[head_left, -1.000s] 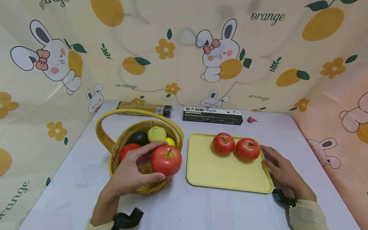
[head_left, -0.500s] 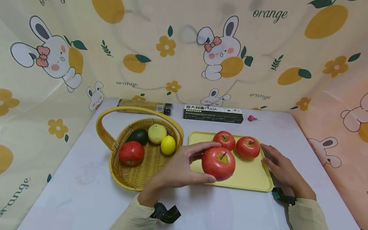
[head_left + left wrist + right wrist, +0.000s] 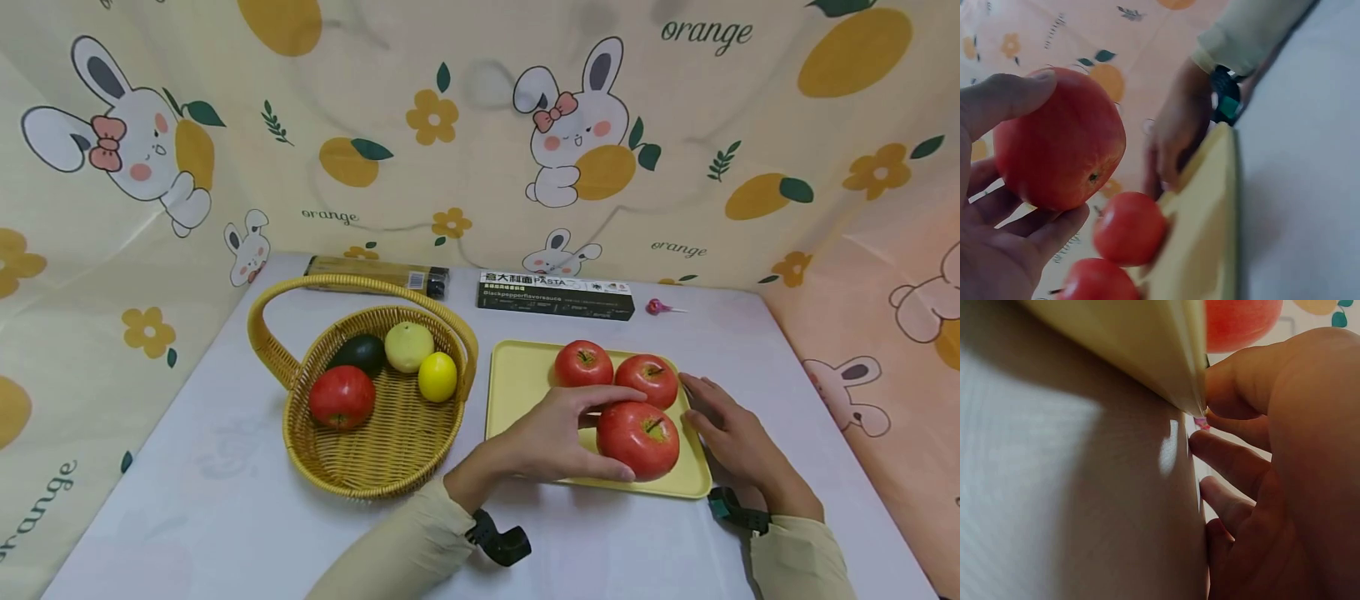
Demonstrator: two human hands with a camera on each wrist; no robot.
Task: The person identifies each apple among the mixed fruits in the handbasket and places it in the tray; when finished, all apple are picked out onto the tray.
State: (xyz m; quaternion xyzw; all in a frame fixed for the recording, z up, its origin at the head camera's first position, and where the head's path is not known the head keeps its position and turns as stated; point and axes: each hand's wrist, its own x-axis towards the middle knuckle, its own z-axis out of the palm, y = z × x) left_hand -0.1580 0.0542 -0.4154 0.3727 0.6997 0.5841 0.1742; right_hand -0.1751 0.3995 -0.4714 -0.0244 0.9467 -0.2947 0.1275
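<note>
My left hand [image 3: 551, 433] holds a red apple [image 3: 641, 442] above the front right part of the yellow tray [image 3: 525, 375]. In the left wrist view the thumb lies over one side of this apple [image 3: 1063, 137] and the fingers support the other. Two more apples sit on the tray: one at its back [image 3: 583, 363], another at the back right corner [image 3: 647, 380]. My right hand [image 3: 742, 442] rests at the tray's right edge with relaxed fingers. The right wrist view shows its thumb [image 3: 1235, 387] at the rim, its other fingertips low beside the tray.
Left of the tray stands a wicker basket [image 3: 375, 483] with a tall handle, holding a red apple [image 3: 342, 397], a dark green avocado-like fruit [image 3: 360, 356], a pale green round fruit [image 3: 408, 347] and a lemon [image 3: 437, 377]. Behind lie a pasta box [image 3: 555, 296], a long package [image 3: 367, 277] and a lollipop [image 3: 657, 307].
My left hand has carried the apple from above the basket rightward to over the tray's front right. The right hand has stayed at the tray's edge.
</note>
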